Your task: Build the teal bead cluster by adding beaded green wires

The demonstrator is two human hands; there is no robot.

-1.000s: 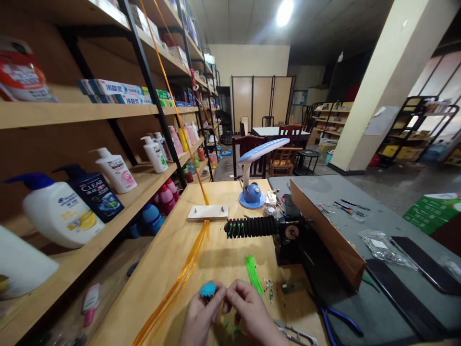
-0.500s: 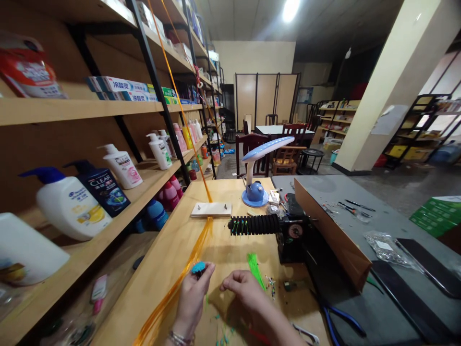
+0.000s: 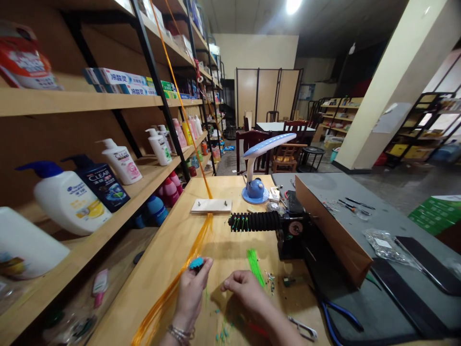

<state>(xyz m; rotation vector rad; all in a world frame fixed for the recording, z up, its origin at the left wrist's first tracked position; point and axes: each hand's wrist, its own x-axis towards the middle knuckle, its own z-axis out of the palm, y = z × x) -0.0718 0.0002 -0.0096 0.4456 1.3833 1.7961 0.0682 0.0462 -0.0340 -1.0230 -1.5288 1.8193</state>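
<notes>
My left hand (image 3: 191,290) is closed round a small turquoise piece (image 3: 196,263), its top showing above thumb and fingers. To its right, my right hand (image 3: 245,288) has thumb and forefinger pinched together; anything between them is too small to make out. Orange threads (image 3: 192,254) run from under a pale clamp board (image 3: 211,206) down past the left hand. Bright green strands (image 3: 255,265) lie just beyond the right hand. Small green-blue bits (image 3: 223,331) are scattered on the wood below the hands.
A black ribbed roller (image 3: 255,222) on a machine holds green threads behind the hands. A blue lamp (image 3: 255,191) stands at the back. Blue-handled pliers (image 3: 342,315) and a metal tool (image 3: 303,328) lie to the right, by an upright brown board (image 3: 329,230). Shelves with bottles line the left.
The view has shifted slightly. Both hands keep nearly the same poses, and the turquoise piece is still in my left hand.
</notes>
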